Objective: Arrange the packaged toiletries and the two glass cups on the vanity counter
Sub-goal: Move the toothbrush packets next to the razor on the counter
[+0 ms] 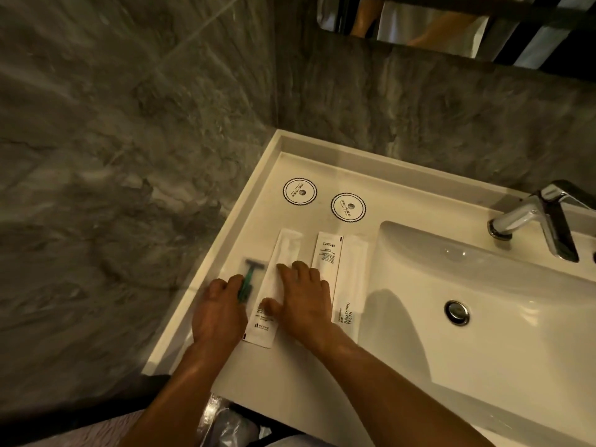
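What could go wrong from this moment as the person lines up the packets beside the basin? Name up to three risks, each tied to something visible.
1. The razor packet under the left hand lies near the counter's left rim; a nudge could tip it off.
2. The "BRUSHING TEETH" packet lies beside the basin and might slide in.
3. The right hand, flat on the middle packet, could skew it.

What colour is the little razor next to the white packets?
The razor is green, with a darker head, inside a clear wrapper. The head view shows it, by the left hand.
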